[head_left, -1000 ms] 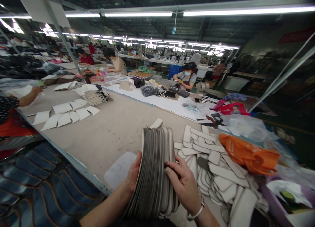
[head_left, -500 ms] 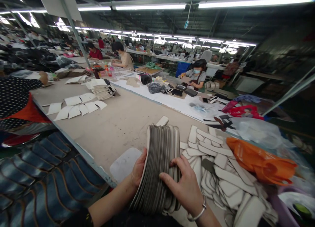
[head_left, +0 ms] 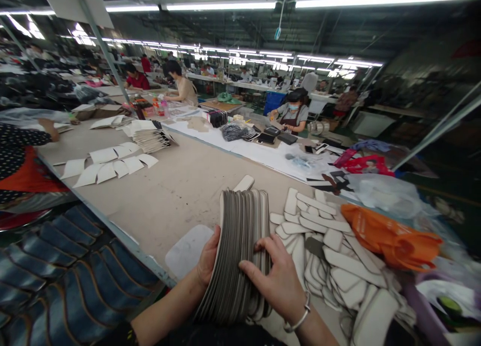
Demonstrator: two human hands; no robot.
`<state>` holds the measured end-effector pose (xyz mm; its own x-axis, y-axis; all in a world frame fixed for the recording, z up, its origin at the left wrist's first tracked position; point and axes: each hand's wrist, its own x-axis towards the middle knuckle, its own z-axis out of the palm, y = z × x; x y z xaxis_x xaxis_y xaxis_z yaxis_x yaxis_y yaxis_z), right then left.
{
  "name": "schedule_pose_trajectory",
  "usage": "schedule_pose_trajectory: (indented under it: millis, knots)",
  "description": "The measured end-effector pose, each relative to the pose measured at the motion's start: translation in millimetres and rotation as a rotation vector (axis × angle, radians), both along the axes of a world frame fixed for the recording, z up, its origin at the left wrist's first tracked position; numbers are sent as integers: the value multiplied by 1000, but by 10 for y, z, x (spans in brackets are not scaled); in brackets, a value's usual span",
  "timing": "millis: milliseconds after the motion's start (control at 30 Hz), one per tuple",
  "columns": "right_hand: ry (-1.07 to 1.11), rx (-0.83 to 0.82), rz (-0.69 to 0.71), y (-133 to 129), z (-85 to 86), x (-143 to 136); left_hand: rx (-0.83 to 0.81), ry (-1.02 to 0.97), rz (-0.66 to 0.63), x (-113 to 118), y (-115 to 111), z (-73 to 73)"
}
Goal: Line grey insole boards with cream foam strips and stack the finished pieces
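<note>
A thick stack of long, rounded flat pieces (head_left: 236,251) stands on edge in front of me, its grey and pale edges facing up. Against its left side rests my left hand (head_left: 209,256), thumb at the edge and other fingers hidden behind the outer piece. My right hand (head_left: 276,273) grips the stack from the right, thumb and forefinger on the upper edges; a bracelet circles that wrist. Behind the stack lies a single pale piece (head_left: 244,183). Many loose pale pieces (head_left: 351,266) are heaped to the right, with one dark grey piece (head_left: 314,247) among them.
An orange bag (head_left: 391,236) and a purple container (head_left: 424,301) are at the right. White panels (head_left: 107,171) lie on the table (head_left: 180,186) at the left, near a person's hand (head_left: 49,129). Blue curved pieces (head_left: 86,286) fill the lower left. Another person (head_left: 293,113) works across the table.
The whole view has shifted slightly, so the surroundings appear a little further left. Both hands keep their places on the stack. At the left, the other person's hand and sleeve have moved.
</note>
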<state>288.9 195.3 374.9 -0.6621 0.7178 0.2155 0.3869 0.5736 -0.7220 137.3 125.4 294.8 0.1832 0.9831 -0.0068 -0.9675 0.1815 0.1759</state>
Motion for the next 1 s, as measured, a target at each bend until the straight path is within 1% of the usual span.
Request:
schedule_pose_trajectory:
  millis: [233, 433, 567, 667, 733, 833, 1000]
  knots:
    - [9, 25, 8, -4, -5, 12, -18, -2, 8, 17, -10, 55]
    - [18, 14, 27, -3, -22, 5, -7, -20, 16, -8, -15, -1]
    - [40, -3, 11, -6, -87, 6, -2, -49, 13, -32, -17, -25]
    - [71, 33, 13, -7, -158, 15, -20, -53, 8, -47, -23, -20]
    - [58, 53, 59, -4, -194, 21, -35, -31, -5, -49, -25, -10]
    - [32, 31, 118, 4, -213, 23, -62, 36, -25, -39, -24, 15]
    - [11, 10, 97, 2, -158, 10, -80, 82, -15, -12, -18, 49]
